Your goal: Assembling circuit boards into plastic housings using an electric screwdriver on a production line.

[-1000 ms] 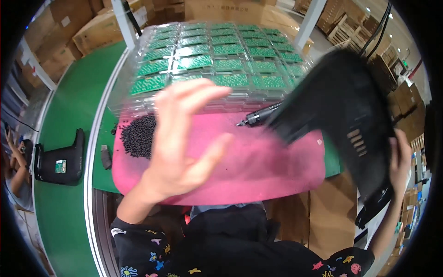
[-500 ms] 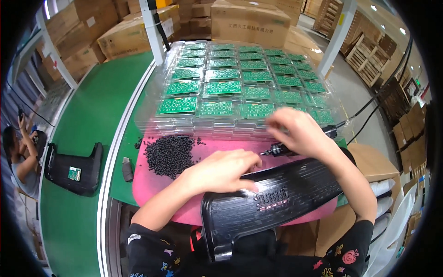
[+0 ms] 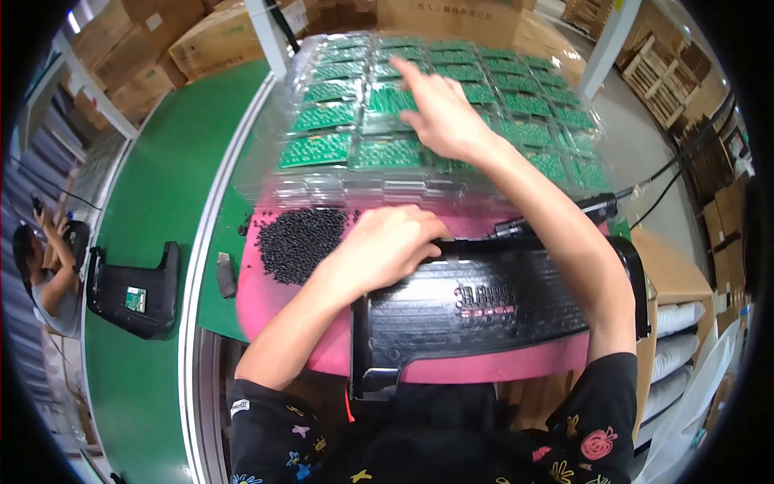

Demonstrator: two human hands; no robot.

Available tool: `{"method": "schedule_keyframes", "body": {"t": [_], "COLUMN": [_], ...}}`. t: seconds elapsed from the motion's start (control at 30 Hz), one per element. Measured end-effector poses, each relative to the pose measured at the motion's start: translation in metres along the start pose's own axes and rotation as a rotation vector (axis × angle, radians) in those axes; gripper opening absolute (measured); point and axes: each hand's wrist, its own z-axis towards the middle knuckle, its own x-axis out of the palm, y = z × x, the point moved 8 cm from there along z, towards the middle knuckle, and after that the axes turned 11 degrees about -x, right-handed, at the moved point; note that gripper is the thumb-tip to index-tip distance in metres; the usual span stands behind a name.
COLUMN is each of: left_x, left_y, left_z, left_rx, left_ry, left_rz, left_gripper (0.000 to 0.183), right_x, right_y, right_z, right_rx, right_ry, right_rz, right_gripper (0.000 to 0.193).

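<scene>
A glossy black plastic housing (image 3: 419, 310) lies across the pink mat, its inner side with ribs and slots facing up. My left hand (image 3: 387, 250) grips its far edge near the left end, fingers curled over the rim. Reaching forward, my right hand (image 3: 447, 113) is over the green circuit boards (image 3: 318, 151), index finger stretched out and thumb apart, with nothing seen in it. The boards sit in rows in a clear plastic tray (image 3: 355, 181) on a stack of such trays. Behind my right forearm lies a black electric screwdriver (image 3: 597, 207), partly hidden.
A heap of small black screws (image 3: 302, 246) lies on the pink mat (image 3: 266, 310). Left of it is a small dark grey object (image 3: 226, 276). Another black housing (image 3: 133, 290) with a board rests on the green surface (image 3: 153, 194), near another person (image 3: 52, 258). Cardboard boxes (image 3: 222, 48) stand behind.
My right hand has left the screwdriver area and moved forward over the boards. The housing has turned to lie more level and shifted forward, with my left hand on its edge.
</scene>
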Motion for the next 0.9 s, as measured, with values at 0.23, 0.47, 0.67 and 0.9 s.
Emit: {"method": "schedule_keyframes", "body": {"t": [0.23, 0.47, 0.67, 0.9], "left_x": [-0.049, -0.028, -0.014, 0.031], "left_y": [0.009, -0.017, -0.025, -0.033], "left_z": [-0.004, -0.007, -0.009, -0.013], "left_rx": [-0.299, -0.203, -0.163, -0.125], "left_ry": [-0.210, -0.115, 0.055, 0.299], "left_rz": [-0.435, -0.856, -0.608, -0.214], "left_gripper": [0.057, 0.066, 0.055, 0.054], "right_x": [-0.085, -0.094, -0.098, -0.067], "right_y": [0.053, 0.075, 0.059, 0.049], "right_z": [-0.078, -0.155, -0.216, -0.245], "right_rx": [0.253, 0.252, 0.227, 0.196], "right_ry": [-0.399, -0.452, -0.253, 0.144], "right_rz": [0.967, 1.061, 0.742, 0.510], "right_gripper": [0.074, 0.074, 0.060, 0.055]}}
